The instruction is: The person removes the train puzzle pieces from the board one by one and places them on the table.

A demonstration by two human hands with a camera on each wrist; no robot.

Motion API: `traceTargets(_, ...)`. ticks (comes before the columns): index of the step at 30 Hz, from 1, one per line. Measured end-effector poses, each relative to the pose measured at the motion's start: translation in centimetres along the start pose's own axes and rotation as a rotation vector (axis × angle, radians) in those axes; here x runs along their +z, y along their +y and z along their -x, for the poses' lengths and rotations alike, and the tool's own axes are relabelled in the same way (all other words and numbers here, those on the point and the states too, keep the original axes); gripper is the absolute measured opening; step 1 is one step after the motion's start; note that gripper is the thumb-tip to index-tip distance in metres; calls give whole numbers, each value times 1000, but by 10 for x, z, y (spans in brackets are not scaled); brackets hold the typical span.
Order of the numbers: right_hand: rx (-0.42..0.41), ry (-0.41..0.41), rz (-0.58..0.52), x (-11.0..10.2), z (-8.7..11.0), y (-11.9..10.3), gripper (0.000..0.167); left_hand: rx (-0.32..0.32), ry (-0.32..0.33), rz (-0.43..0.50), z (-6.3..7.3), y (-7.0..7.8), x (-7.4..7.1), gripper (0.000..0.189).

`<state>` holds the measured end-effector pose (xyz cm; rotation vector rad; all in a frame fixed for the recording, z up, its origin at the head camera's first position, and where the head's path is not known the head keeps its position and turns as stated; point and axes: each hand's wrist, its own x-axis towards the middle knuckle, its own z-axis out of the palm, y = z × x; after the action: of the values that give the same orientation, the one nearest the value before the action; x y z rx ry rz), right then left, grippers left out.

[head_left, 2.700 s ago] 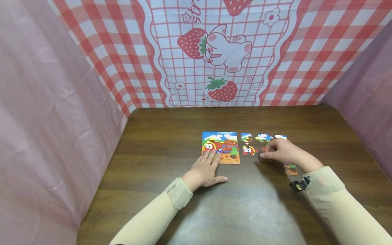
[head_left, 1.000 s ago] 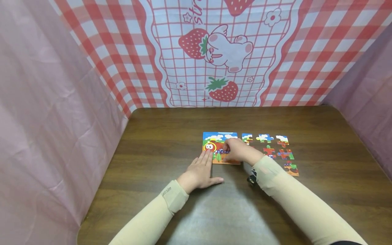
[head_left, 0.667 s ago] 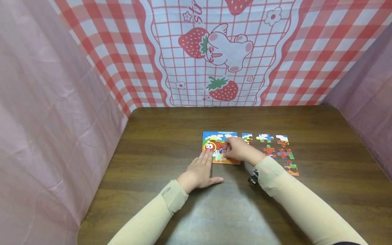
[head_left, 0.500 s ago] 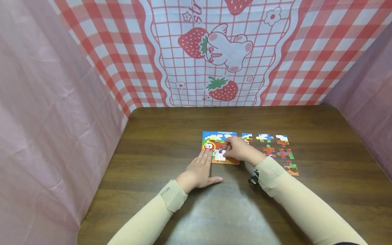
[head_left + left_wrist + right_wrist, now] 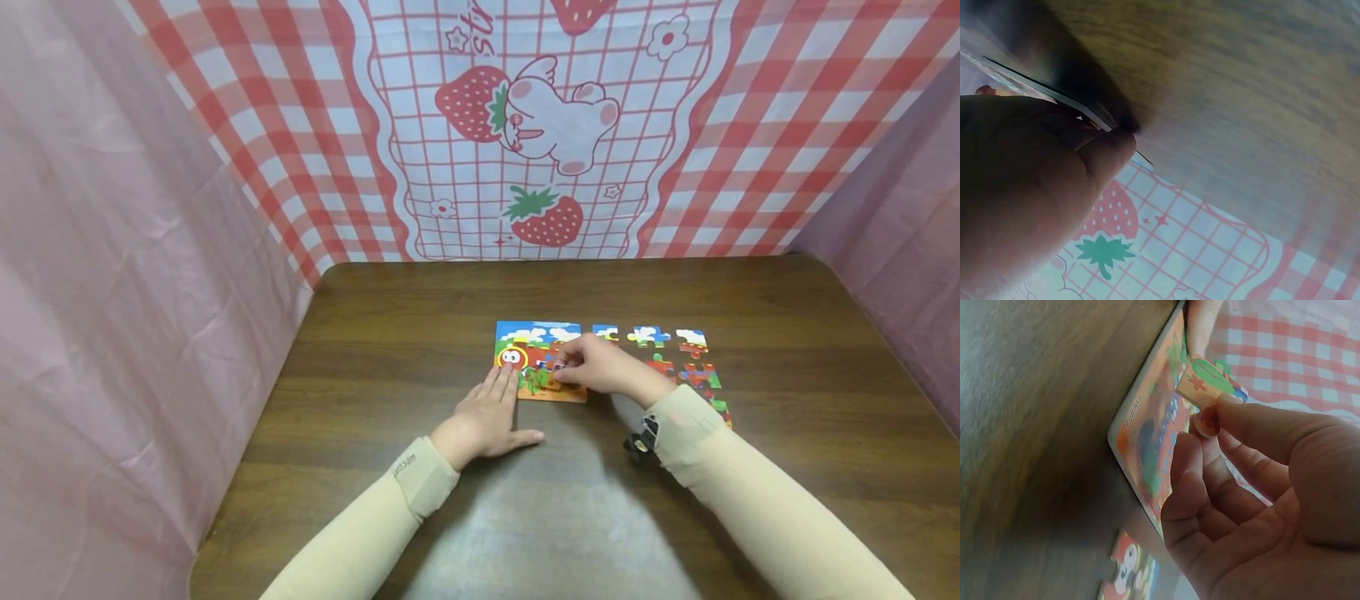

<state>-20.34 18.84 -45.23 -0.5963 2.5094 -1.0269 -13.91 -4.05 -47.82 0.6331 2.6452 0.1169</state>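
Note:
A small train-picture puzzle board (image 5: 534,327) lies flat on the table. My left hand (image 5: 483,421) rests on its lower left corner, fingers straight and thumb spread toward the right; in the left wrist view that hand (image 5: 1029,181) lies along the board's edge. Over the board's right half, my right hand (image 5: 607,367) pinches a jigsaw piece (image 5: 538,381) between thumb and fingers. The right wrist view shows this piece (image 5: 1204,381) tilted above the board, with a green plant on orange; the thumb and fingers cover part of it.
Several loose jigsaw pieces (image 5: 648,337) lie in rows right of the board, partly hidden by the right hand and forearm. One piece with an eye (image 5: 1127,565) lies close by the board. A checked strawberry curtain (image 5: 525,150) hangs behind the wooden table (image 5: 405,325).
My right hand has come left from the loose pieces to the board, carrying the jigsaw piece. The piece turned from a pale glare to its coloured face. My left hand stays on the board.

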Motion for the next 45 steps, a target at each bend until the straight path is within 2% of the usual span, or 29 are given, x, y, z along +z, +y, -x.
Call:
traceTargets(5,-27,29,-22,-11,14,4,9,5,3,10,3,2,-2,107)
traceTargets(13,7,63,-72,-32,43,21,7,15,18,12,10,4,-8,106)
traceTargets(21,38,94,-56,-50,70,39,9,8,-2,13,4,1,-2,104)
traceTargets(31,80,51,-75,-63,91,55,12,12,-20,19,4,0,-2,95)
traceTargets(37,122,-38,-104,-65,99,62,12,22,-8,16,8,1,-5,94)
traceTargets(41,130,-80,-62,-66,104,64,12,26,-5,11,9,1,-7,94)
traceTargets(45,150,-64,35,-66,106,67,13,24,-16,0,8,1,-6,94)
